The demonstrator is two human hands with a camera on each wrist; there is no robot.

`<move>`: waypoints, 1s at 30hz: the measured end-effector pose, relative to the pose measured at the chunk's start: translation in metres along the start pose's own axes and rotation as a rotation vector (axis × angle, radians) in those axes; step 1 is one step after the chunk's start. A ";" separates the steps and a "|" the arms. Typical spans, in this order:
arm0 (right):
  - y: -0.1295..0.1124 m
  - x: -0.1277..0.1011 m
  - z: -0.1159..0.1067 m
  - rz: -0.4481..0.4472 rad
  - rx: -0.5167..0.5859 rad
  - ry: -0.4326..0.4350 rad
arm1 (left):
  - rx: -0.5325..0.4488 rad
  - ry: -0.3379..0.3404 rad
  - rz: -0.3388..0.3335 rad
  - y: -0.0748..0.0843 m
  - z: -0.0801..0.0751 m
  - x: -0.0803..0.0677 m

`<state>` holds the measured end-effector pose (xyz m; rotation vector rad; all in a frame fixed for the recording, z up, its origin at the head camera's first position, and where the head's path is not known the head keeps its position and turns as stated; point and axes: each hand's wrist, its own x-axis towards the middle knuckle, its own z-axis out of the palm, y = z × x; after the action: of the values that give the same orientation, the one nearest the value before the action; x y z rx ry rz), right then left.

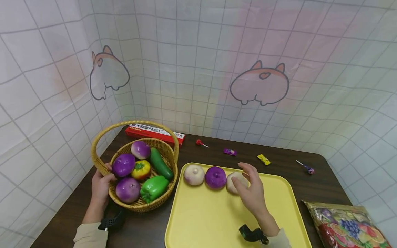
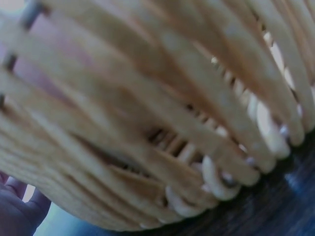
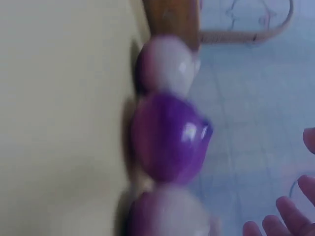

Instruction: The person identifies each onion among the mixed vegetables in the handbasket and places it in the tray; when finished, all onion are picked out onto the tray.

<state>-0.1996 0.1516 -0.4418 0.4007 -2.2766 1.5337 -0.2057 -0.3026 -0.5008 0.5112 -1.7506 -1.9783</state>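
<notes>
My left hand (image 1: 100, 184) grips the left rim of a wicker basket (image 1: 176, 174) where its arched handle meets it. In the left wrist view, the basket's woven side (image 2: 162, 108) fills most of the picture. Inside lie several round purple vegetables (image 1: 128, 190), a yellow-red pepper (image 1: 141, 170), a green bell pepper (image 1: 154, 188) and a cucumber (image 1: 160, 164). My right hand (image 1: 252, 191) hovers, fingers spread and holding nothing, over a whitish onion-like vegetable (image 1: 233, 182) on the yellow tray (image 1: 204, 217). Left of that sit a purple one (image 1: 215, 178) and a purple-white one (image 1: 194, 174), all in a row.
Behind the basket lies a red pasta box (image 1: 155, 133). Along the table's back are a red lollipop (image 1: 199, 142), a purple wrapped candy (image 1: 230, 152), a yellow one (image 1: 264, 159) and a dark lollipop (image 1: 309, 170). A fruit-printed bag (image 1: 347, 225) lies right of the tray.
</notes>
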 end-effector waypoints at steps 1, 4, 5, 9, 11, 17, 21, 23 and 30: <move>-0.001 0.001 0.006 -0.011 0.025 -0.011 | -0.004 0.002 0.002 0.000 0.000 -0.001; -0.001 0.002 0.030 -0.038 0.142 -0.064 | -0.011 0.004 0.009 0.002 0.000 -0.002; -0.001 0.002 0.039 -0.054 0.189 -0.089 | -0.009 0.003 0.014 0.002 0.000 -0.002; -0.017 -0.001 0.078 -0.124 0.359 -0.197 | -0.001 -0.004 0.013 0.002 0.000 -0.001; -0.027 -0.004 0.098 -0.142 0.413 -0.262 | 0.006 -0.007 0.009 0.001 0.001 -0.001; -0.055 -0.008 0.149 -0.035 0.484 -0.445 | 0.001 -0.028 0.031 -0.001 0.002 -0.002; -0.066 -0.007 0.175 0.036 0.524 -0.491 | -0.007 -0.056 0.078 -0.002 0.004 -0.003; -0.072 -0.007 0.186 0.076 0.540 -0.510 | -0.001 -0.057 0.096 -0.002 0.003 -0.004; -0.089 -0.011 0.218 0.121 0.510 -0.620 | 0.020 -0.039 0.086 -0.001 0.000 -0.004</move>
<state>-0.1823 -0.0833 -0.4483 1.0114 -2.3202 2.3120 -0.2024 -0.2999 -0.5019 0.3994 -1.7875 -1.9250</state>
